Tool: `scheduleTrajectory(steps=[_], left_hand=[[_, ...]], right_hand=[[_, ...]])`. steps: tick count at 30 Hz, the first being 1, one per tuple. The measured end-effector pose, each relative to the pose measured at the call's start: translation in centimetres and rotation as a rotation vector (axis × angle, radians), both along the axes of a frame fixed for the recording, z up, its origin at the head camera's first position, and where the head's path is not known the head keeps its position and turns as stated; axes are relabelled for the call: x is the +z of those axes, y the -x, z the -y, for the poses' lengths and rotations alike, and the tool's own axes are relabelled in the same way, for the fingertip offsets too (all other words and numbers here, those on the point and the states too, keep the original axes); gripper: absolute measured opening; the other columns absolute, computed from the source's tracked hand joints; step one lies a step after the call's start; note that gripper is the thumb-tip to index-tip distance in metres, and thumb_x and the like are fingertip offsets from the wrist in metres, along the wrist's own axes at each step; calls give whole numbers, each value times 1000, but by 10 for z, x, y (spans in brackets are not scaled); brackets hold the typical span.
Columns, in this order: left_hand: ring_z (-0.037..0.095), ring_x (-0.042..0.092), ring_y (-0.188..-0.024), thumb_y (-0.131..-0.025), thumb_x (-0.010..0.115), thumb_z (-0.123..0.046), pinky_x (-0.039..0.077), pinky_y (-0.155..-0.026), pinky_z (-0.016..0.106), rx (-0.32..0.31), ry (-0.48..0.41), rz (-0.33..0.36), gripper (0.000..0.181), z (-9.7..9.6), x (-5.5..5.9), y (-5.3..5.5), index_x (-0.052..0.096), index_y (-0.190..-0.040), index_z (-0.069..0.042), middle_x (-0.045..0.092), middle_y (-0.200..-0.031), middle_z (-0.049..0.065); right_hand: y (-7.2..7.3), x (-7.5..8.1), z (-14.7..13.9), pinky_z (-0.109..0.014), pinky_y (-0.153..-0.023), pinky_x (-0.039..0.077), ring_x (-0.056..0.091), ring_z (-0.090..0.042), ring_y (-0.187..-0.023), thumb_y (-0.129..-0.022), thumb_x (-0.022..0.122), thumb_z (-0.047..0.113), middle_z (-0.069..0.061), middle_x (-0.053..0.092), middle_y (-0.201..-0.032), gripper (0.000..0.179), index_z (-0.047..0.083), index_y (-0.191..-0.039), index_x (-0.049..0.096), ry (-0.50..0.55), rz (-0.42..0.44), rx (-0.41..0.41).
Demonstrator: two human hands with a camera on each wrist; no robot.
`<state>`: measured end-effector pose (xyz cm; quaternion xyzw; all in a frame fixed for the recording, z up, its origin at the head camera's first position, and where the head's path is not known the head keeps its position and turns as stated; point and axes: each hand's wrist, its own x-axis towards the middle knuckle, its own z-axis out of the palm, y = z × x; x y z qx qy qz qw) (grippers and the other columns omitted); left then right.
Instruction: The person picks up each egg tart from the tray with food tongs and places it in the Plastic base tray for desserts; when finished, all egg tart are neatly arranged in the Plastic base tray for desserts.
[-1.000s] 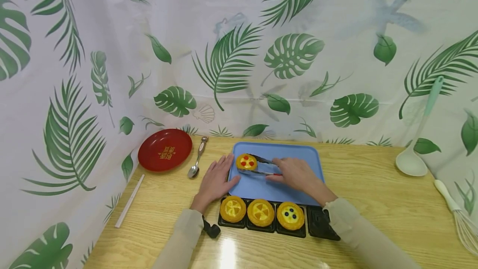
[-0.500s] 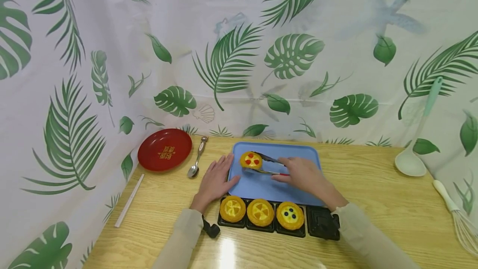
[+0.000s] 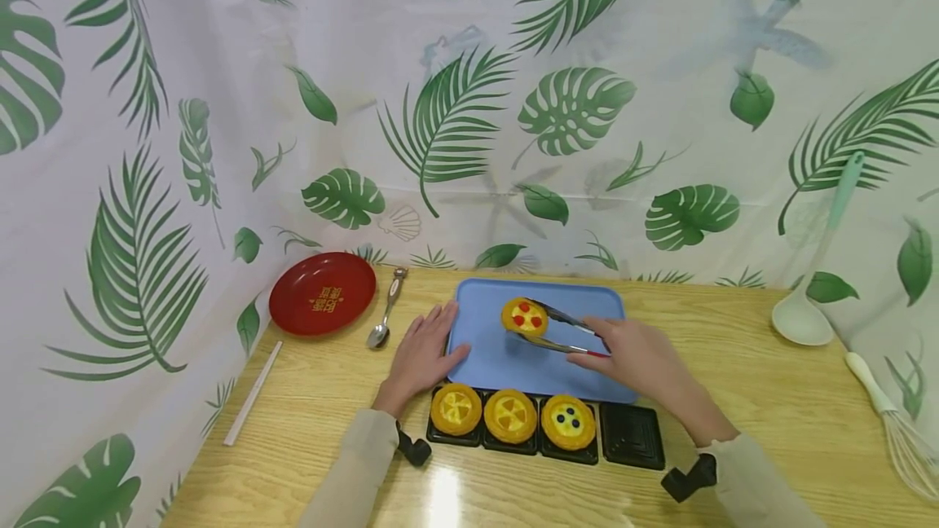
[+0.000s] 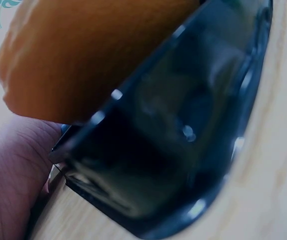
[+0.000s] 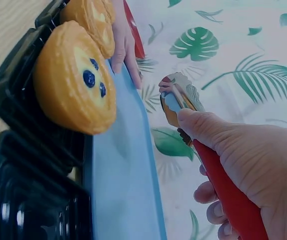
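Note:
My right hand (image 3: 640, 355) grips a pair of tongs (image 3: 559, 346) with red grips, their ends clasping an egg tart (image 3: 525, 318) topped with red pieces. That tart hangs over the blue tray (image 3: 478, 365). In the right wrist view the thumb presses along the red handle (image 5: 223, 190). My left hand (image 3: 424, 355) lies flat with its fingers straight at the tray's left edge. In front of the tray, several black plastic cups stand in a row. Two hold tarts with yellow wedges (image 3: 456, 409), one a tart with blueberries (image 3: 568, 423), and the rightmost black cup (image 3: 632, 436) holds nothing.
A red plate (image 3: 323, 293), a spoon (image 3: 387, 310) and a white stick (image 3: 253, 394) lie to the left. On the right, a ladle (image 3: 804, 319) leans on the leaf-patterned curtain (image 3: 572, 210), with a whisk (image 3: 891, 414) nearer the front.
The right hand has carried the tongs and the red-topped tart rightward across the tray, away from the left hand. Its forearm no longer covers the rightmost black cup. The left hand has stayed put.

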<state>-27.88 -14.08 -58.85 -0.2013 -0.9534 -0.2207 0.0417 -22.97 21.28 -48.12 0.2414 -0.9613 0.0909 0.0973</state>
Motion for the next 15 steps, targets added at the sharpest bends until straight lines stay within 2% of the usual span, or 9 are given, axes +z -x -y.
scheduleTrajectory(steps=[6, 8, 13, 15], left_hand=[[25, 21, -160, -104, 46, -59, 15, -129, 50, -5, 7, 1, 82, 0, -1, 0, 22, -168, -13, 25, -172, 2], [25, 21, -160, -104, 45, -60, 15, -129, 49, -4, 12, 5, 82, 0, -2, 0, 20, -168, -14, 24, -172, 2], [25, 21, -160, -105, 45, -59, 15, -129, 50, -8, 1, 3, 82, 0, -1, 0, 21, -168, -13, 25, -172, 3], [27, 22, -160, -104, 46, -58, 15, -129, 50, -10, -11, -2, 82, 1, -1, 0, 22, -168, -12, 26, -172, 4]], right_hand=[[-21, 0, -24, -25, -42, 28, 35, -6, -49, -85, 80, 56, 10, 42, -62, 46, 16, -105, 70, -5, -40, -40], [-30, 1, -31, -24, -41, 27, 35, -5, -49, -85, 80, 57, 11, 43, -63, 48, 16, -109, 72, -2, -48, -51], [-55, 7, -47, -24, -42, 26, 34, -5, -50, -86, 78, 59, 12, 43, -65, 53, 15, -116, 73, -2, -23, -106], [-65, 8, -53, -24, -43, 25, 32, -5, -50, -86, 78, 59, 12, 41, -65, 52, 16, -114, 72, -2, -20, -124]])
